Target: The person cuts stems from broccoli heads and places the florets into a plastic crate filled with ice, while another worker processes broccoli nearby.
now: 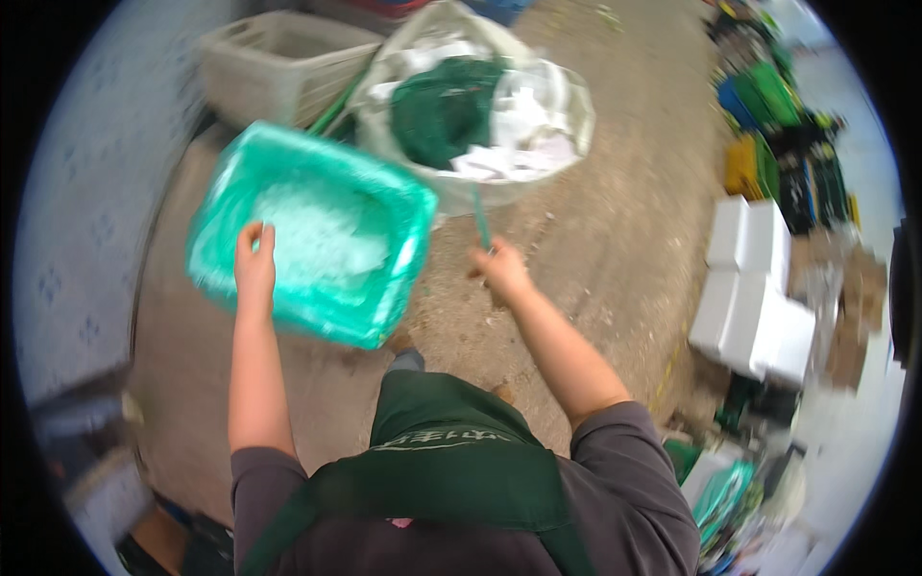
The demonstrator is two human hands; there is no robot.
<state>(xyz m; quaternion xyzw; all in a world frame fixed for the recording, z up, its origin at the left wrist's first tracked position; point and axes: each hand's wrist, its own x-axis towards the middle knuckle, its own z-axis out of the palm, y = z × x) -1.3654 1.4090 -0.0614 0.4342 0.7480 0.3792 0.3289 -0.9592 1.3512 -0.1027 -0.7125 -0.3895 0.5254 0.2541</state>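
A box lined with teal plastic film (403, 216) stands tilted in view ahead on the left, with a whitish, translucent mass (324, 237) in it that looks like crushed ice. My left hand (256, 270) is over the box's near left part, thumb and fingers curled towards each other. Blur hides whether anything is between them. To the right of the box, my right hand (506, 270) grips a thin green stick-like thing (480, 216), which points away from me towards a large pale sack (497, 193). What this thing is exactly cannot be made out.
The sack holds dark green netting or cloth (446, 108) and white scraps (529, 104). Beside it stands a beige plastic crate (288, 72). White foam boxes (749, 302), cardboard (853, 317) and coloured crates (763, 93) line the right side. A pale wall (79, 216) bounds the left.
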